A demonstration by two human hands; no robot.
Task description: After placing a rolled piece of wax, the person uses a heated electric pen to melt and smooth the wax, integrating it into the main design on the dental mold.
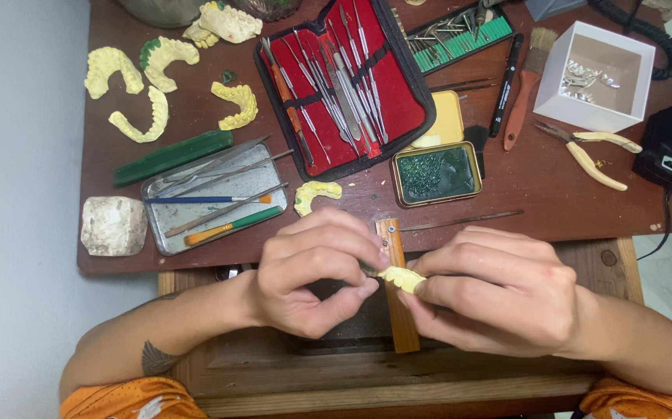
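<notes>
Both hands meet over the upright wooden peg [396, 287] at the table's [537, 186] front edge: the right hand [499, 299] pinches a small yellow dental cast piece [400, 277] between thumb and fingers, and the left hand [316, 271] curls in with its fingertips closing on the same piece, probably so the peg steadies the work. Within easy reach behind lie a red instrument case [347, 81], a metal tray [215, 194] of tools, a green wax tin [437, 174], and more yellow casts [153, 66].
</notes>
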